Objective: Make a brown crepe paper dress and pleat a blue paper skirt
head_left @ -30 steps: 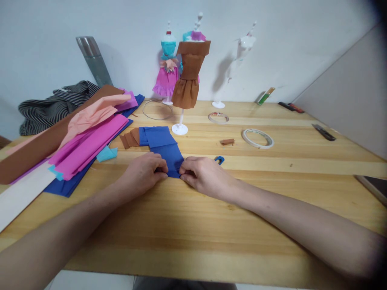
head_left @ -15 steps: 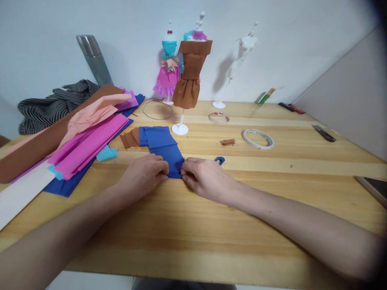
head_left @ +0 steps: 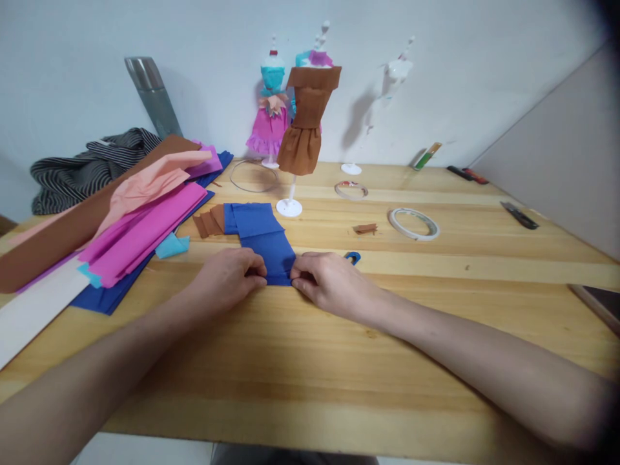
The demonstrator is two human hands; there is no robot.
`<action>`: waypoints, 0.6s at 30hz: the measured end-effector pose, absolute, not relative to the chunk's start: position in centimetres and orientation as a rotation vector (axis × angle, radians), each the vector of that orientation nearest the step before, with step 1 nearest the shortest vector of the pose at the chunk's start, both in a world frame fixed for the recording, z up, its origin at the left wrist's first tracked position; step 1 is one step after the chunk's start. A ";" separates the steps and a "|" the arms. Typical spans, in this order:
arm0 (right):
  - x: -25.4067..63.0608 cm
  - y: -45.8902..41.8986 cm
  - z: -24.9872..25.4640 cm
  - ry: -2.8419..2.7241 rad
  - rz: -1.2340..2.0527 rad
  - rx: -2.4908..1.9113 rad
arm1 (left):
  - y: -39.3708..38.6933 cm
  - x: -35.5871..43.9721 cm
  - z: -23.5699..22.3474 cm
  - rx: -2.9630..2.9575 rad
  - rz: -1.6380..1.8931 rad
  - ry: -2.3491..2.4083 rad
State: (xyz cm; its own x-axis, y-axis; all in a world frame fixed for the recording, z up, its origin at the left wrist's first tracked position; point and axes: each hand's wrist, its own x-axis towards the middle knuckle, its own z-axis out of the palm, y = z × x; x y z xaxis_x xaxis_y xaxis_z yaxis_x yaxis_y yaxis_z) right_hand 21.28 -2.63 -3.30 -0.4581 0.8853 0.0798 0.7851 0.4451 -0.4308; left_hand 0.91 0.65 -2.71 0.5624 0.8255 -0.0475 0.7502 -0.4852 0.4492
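A strip of blue crepe paper (head_left: pixel 268 248) lies on the wooden table, its near edge folded over in a narrow band. My left hand (head_left: pixel 230 278) pinches the left end of that near edge between thumb and fingers. At the opposite corner my right hand (head_left: pixel 329 281) grips the paper the same way. Folded brown paper pieces (head_left: pixel 209 221) touch the strip's far left end. Just beyond it stands a small dress form in a brown paper dress (head_left: pixel 307 106). A small blue-handled tool (head_left: pixel 353 258) lies past my right hand, partly hidden by it.
Coloured crepe paper sheets (head_left: pixel 150 232) and a striped cloth (head_left: pixel 92 168) pile up at left, by a leaning flask (head_left: pixel 154 97). Rolls of tape (head_left: pixel 414 224), brown scraps (head_left: pixel 365 228) and a cutter (head_left: pixel 519 216) lie to the right. Another dressed form (head_left: pixel 269 129) stands behind.
My left fingers have shifted slightly left along the blue paper's near edge, showing more of the fold. My right hand stays nearly still at its corner.
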 end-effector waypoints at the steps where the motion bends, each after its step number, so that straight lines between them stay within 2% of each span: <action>1: 21.3 -2.6 -3.3 -2.402 0.490 -1.439 | 0.6 0.9 -2.7 2.400 0.259 1.252; 18: 21.4 -2.5 -3.3 -2.444 0.460 -1.402 | 0.5 1.1 -3.0 2.609 0.250 1.108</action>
